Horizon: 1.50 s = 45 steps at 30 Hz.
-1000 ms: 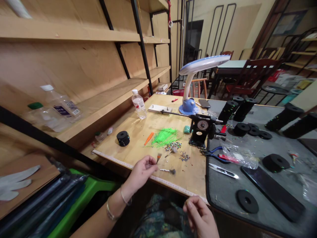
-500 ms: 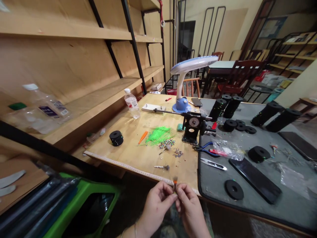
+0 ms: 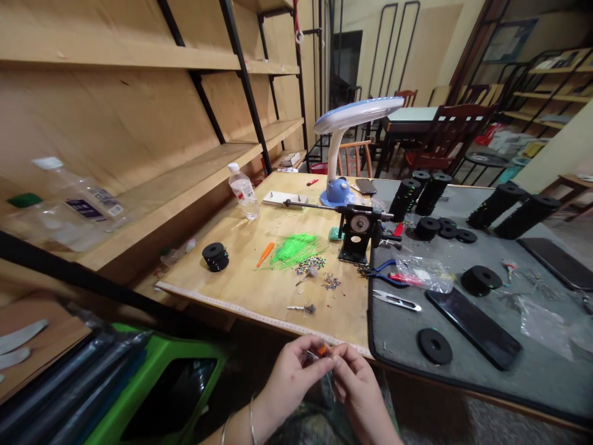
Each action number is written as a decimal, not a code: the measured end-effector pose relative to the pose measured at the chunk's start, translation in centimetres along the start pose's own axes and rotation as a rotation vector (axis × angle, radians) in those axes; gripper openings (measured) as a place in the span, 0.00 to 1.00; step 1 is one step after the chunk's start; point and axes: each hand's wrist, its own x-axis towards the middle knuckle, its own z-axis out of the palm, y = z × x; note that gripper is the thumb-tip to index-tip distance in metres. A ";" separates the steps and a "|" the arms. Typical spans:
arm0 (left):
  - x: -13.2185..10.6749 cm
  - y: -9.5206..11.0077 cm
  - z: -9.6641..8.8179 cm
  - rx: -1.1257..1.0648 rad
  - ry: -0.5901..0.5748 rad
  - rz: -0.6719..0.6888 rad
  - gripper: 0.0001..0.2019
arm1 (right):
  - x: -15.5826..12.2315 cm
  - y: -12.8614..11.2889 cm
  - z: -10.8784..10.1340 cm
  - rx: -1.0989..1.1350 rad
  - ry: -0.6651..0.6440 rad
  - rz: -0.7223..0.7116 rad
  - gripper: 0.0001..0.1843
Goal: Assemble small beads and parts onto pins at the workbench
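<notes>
My left hand (image 3: 293,376) and my right hand (image 3: 357,386) meet below the near edge of the wooden table (image 3: 259,290), fingertips pinched together. Between them they hold a small tufted piece with an orange tip (image 3: 321,351). A similar small tufted piece (image 3: 303,308) lies on the table just above my hands. Farther back lie a bundle of green strands (image 3: 296,246), a heap of small beads (image 3: 306,266) and an orange-handled tool (image 3: 265,254).
A black hand-crank winder (image 3: 357,233) stands mid-table, a blue and white desk lamp (image 3: 345,133) behind it. The grey mat (image 3: 491,383) on the right carries snips (image 3: 396,300), blue pliers (image 3: 384,272), black discs and black rolls. A water bottle (image 3: 241,191), black spool (image 3: 215,256) and green stool (image 3: 152,383) are left.
My left hand drew back from the table with the small tufted piece and met my right hand below the edge. Both hands now pinch it, and it has turned down between the fingers.
</notes>
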 end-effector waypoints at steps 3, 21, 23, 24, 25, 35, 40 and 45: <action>0.1 -0.3 0.2 -0.047 0.059 -0.034 0.14 | 0.2 0.3 -0.1 -0.005 0.030 -0.007 0.23; -0.8 -1.4 -0.8 0.189 0.100 0.070 0.10 | -1.4 -1.6 0.7 -0.306 0.043 0.053 0.25; -0.9 -1.5 -0.8 0.217 0.101 0.076 0.09 | -1.3 -1.3 0.6 -0.311 0.040 0.060 0.25; -1.0 -1.5 -0.8 0.231 0.105 0.079 0.08 | -1.3 -1.2 0.6 -0.311 0.040 0.060 0.25; -1.0 -1.5 -0.7 0.246 0.107 0.082 0.08 | -1.3 -1.0 0.5 -0.310 0.038 0.060 0.25; -1.4 -1.4 -1.0 0.501 0.080 0.218 0.08 | -1.1 -0.7 0.3 -0.205 0.034 0.091 0.23; -1.3 -1.7 -1.2 0.595 0.066 0.275 0.07 | -1.1 -0.6 0.4 -0.134 0.046 0.107 0.24; -1.3 -2.3 -1.4 0.672 0.051 0.395 0.06 | -1.0 -0.3 0.2 -0.081 0.064 0.111 0.24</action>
